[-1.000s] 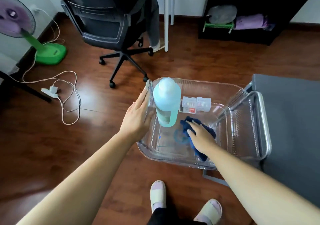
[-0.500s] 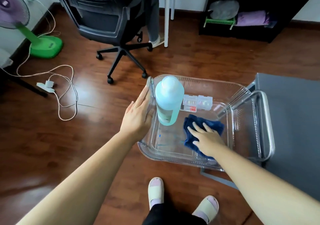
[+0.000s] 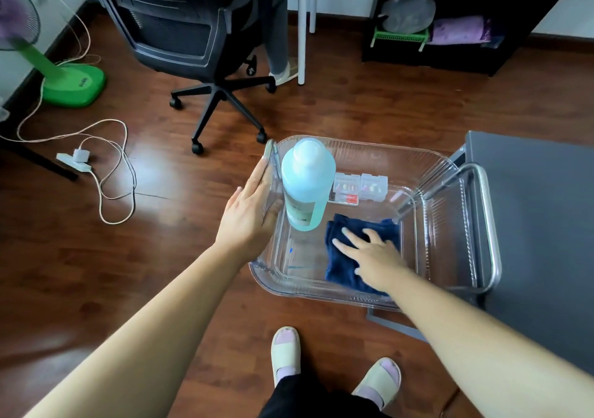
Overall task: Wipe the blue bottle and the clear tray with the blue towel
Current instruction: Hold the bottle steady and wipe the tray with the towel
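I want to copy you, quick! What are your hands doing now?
Left hand: open, flat against the tray, on its outer side.
Right hand: open, fingers spread, pressing the towel onto the tray's bottom.

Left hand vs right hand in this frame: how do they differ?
The left hand lies against the left wall of the tray from outside; the right hand is inside the tray. The left hand has its fingers together; the right hand's are spread, pressing the towel flat. Both are open, and neither grips the bottle.
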`<state>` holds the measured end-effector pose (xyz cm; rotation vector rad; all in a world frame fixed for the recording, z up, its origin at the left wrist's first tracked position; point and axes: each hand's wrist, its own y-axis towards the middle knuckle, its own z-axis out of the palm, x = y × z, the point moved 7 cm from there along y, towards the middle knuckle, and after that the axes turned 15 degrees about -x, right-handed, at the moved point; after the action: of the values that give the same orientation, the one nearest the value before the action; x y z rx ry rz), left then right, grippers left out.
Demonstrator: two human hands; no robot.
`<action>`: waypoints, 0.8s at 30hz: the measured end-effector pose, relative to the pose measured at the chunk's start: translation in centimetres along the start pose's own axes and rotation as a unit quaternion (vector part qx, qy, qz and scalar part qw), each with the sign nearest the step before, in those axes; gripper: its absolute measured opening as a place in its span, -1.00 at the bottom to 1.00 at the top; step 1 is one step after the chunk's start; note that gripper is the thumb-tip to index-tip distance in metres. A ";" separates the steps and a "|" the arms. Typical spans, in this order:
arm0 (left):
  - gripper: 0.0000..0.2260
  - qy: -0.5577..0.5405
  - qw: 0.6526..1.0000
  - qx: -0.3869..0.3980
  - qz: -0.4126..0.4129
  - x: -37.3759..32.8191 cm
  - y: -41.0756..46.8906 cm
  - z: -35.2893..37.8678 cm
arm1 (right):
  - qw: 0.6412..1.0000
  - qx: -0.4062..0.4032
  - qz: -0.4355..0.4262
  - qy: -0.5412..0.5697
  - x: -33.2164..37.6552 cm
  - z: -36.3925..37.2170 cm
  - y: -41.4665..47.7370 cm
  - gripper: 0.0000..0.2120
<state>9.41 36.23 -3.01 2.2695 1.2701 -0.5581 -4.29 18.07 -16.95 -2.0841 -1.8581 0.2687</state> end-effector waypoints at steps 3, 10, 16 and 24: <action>-0.48 0.007 1.000 -0.006 0.000 0.1 0.0 -0.1 | 0.999 0.007 -0.044 0.019 2.5 1.5 -0.4 -0.29; -0.45 0.016 1.000 -0.003 0.005 0.3 -0.1 0.0 | 0.995 0.023 -0.101 0.016 1.3 1.4 -0.9 -0.25; -0.44 0.018 1.000 -0.010 0.001 0.4 -0.1 0.3 | 0.998 0.000 -0.001 -0.057 -5.6 -0.7 -0.5 -0.27; -0.42 0.013 1.000 -0.019 -0.004 0.7 -0.2 0.4 | 0.986 0.009 0.043 0.161 -0.6 1.5 -2.8 -0.35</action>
<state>9.56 36.53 -3.72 2.2482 1.2915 -0.5031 -7.46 17.89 -17.37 -2.0560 -1.5729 -0.0310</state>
